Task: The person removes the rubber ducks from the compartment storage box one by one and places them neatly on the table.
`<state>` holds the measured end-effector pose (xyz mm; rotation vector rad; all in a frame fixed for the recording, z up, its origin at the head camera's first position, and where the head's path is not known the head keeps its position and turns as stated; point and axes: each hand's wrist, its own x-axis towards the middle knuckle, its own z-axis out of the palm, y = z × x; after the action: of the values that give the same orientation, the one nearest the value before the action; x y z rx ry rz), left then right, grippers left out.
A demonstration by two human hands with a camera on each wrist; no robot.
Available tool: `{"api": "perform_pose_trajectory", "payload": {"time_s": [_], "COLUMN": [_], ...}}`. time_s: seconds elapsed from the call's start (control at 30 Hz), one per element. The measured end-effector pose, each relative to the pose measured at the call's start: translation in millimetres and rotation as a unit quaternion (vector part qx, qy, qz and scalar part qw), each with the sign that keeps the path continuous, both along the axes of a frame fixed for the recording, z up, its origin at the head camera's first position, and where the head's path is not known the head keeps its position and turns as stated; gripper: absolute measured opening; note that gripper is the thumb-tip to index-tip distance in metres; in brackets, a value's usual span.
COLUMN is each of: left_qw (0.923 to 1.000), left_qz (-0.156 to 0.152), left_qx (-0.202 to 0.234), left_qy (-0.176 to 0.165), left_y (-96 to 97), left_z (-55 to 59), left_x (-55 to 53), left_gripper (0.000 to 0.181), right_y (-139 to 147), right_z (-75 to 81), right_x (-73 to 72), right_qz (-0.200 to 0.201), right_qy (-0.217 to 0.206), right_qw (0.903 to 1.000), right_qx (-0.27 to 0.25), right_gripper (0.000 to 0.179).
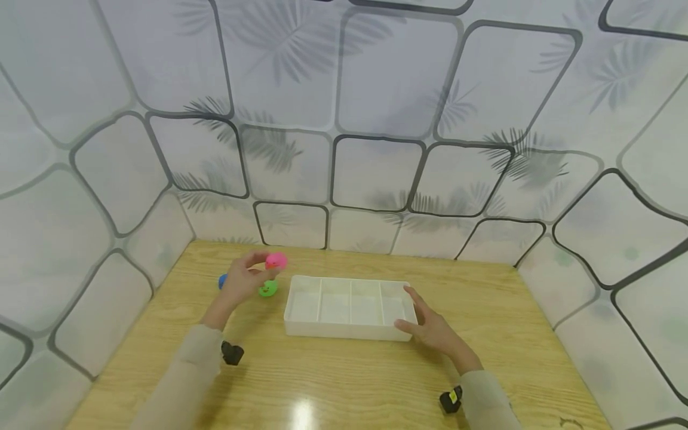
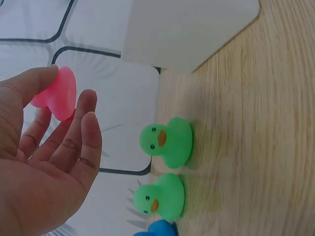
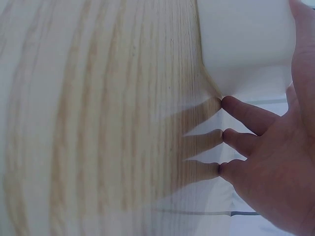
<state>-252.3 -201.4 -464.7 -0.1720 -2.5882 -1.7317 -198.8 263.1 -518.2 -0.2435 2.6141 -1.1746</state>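
Observation:
My left hand (image 1: 243,285) pinches a pink rubber duck (image 1: 276,261) between thumb and fingers, raised beyond the left end of a white divided box (image 1: 344,330). In the left wrist view, two green rubber ducks (image 2: 178,142) (image 2: 171,196) sit on the table below that hand, and part of a blue one (image 2: 161,228) shows at the bottom edge. My right hand (image 1: 434,329) holds the box's right end, thumb at the front wall and a finger at the back corner. Its other fingertips (image 3: 230,102) touch the tabletop. The several compartments hold nothing.
The wooden table (image 1: 344,382) ends at patterned wall cloth (image 1: 365,173) behind and on both sides. Black wrist cameras (image 1: 232,353) (image 1: 450,399) hang at both sleeves. The box stands near the middle of the table.

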Motion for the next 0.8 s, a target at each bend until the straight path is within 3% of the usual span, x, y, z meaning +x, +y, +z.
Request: {"api": "perform_pose_trajectory", "payload": {"time_s": [0.23,0.57,0.8], "left_qw": [0.9998,0.9992,0.9965], "left_qz": [0.017,0.040,0.075], "left_qx": [0.011,0.000,-0.031], "left_qy": [0.003,0.001,0.018], "left_y": [-19.1,-47.1,-64.9], "left_z": [-4.0,-1.0,-2.7], "left_x": [0.9,8.2,11.8], "left_gripper": [0.051,0.057,0.058], "right_y": [-1,-1,0], "right_z": [1.9,2.1,0.0], "right_x": [0.9,0.6,-0.4], "right_qz": [0.002,0.000,-0.001], "right_qy": [0.002,0.003,0.006], "right_qw": [1.0000,1.0000,1.0000], "right_qx": [0.003,0.006,0.004], "right_gripper": [0.094,0.094,0.092]}}
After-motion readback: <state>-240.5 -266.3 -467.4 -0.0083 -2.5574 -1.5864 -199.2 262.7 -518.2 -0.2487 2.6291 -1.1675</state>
